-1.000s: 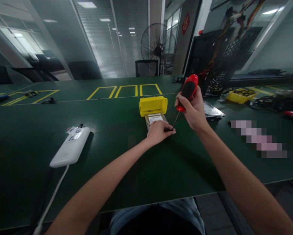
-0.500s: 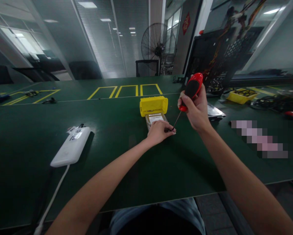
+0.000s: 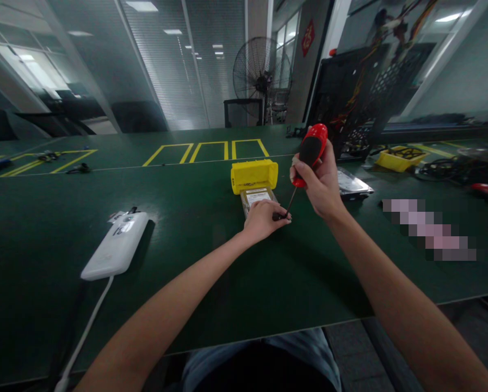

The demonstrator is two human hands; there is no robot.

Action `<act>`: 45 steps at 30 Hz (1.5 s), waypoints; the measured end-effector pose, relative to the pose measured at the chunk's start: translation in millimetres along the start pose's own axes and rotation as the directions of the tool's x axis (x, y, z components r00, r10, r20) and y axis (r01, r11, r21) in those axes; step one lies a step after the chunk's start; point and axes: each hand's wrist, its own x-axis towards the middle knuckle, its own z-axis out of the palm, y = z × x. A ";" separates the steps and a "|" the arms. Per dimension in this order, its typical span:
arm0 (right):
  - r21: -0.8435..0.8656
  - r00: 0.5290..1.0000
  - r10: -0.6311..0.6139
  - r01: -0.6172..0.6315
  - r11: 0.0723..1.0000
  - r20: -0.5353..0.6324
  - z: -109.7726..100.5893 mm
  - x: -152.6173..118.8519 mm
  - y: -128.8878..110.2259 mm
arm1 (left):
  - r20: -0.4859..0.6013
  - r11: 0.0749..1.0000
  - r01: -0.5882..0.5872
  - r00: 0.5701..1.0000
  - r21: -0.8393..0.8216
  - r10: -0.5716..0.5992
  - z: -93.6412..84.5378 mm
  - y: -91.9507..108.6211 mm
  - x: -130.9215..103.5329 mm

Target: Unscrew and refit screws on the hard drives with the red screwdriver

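Note:
My right hand [image 3: 322,182] is wrapped round the red and black handle of a screwdriver [image 3: 312,152], whose shaft slants down to the left. The shaft's tip meets a small dark part [image 3: 279,216] pinched in the fingers of my left hand [image 3: 263,220]. Under and behind my left hand lies a hard drive [image 3: 257,195] with a white label, partly hidden by that hand. Just beyond the drive, a yellow bin [image 3: 254,175] stands on the green table [image 3: 211,294].
At left lies a white device [image 3: 117,247] with a cable. Right of my right hand is a silver drive [image 3: 353,184]. Farther right are a yellow tray [image 3: 401,158], dark cables and a red-handled object [image 3: 487,190]. A black computer case [image 3: 337,103] stands behind.
My right hand and the screwdriver have shifted slightly left, and the shaft looks a little steeper. My left hand keeps its pinch near the drive. The whole view has moved slightly.

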 end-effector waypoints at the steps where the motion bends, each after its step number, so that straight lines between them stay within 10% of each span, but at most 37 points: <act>1: 0.002 1.000 0.001 -0.001 1.000 0.004 0.0 0.1 0.0 | -0.005 1.000 0.000 1.000 0.004 0.000 0.2 0.0 -0.1; 45: -0.016 0.999 0.016 -0.017 1.000 -0.049 1.2 -0.3 -1.3 | 0.001 1.000 -0.006 1.000 0.012 0.006 1.2 -2.0 -0.4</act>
